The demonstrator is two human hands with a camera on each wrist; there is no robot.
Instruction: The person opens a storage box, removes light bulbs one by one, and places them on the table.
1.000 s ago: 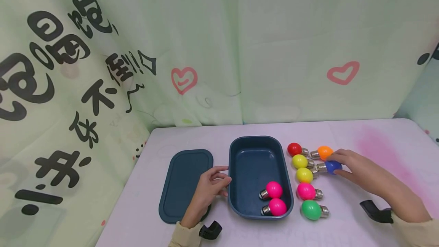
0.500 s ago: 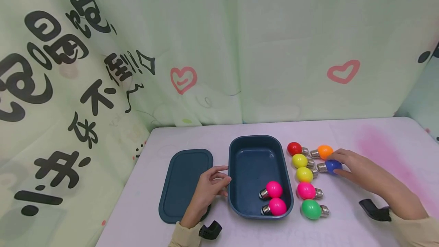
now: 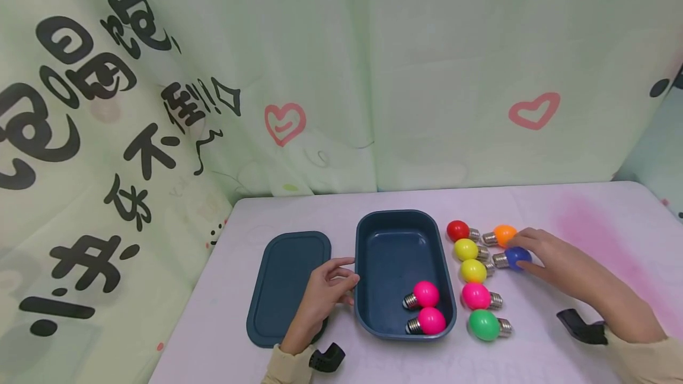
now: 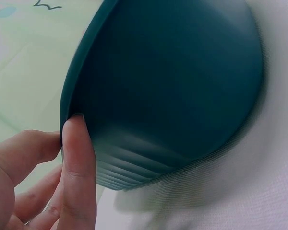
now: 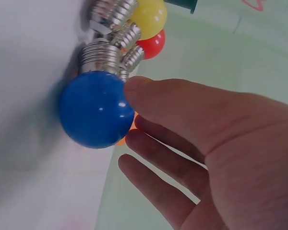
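Note:
My left hand point(image 3: 329, 289) is at the left side of a dark blue rectangular box point(image 3: 368, 319). In the left wrist view, the thumb meets the box's rim and a finger lies against the outer wall point(image 4: 173, 86), pinching the edge. Two pink light bulbs point(image 3: 427, 294) lie inside the box. On the right, my right hand point(image 3: 552, 259) pinches a blue light bulb point(image 3: 516, 258) by its round globe. In the right wrist view the thumb touches the side of the blue bulb point(image 5: 93, 112); the other fingertips are partly hidden behind it. Its metal base points left.
Beside the box lie red point(image 3: 458, 230), orange point(image 3: 504, 235), yellow point(image 3: 466, 249), pink point(image 3: 476, 296) and green point(image 3: 484, 325) bulbs. A flat dark blue lid point(image 3: 285, 283) lies left of the box. A printed curtain point(image 3: 437, 76) hangs behind the table point(image 3: 576, 212).
The blue bulb has shifted very slightly away from the yellow bulbs, with the right hand still around it. The left hand and the box have stayed in place.

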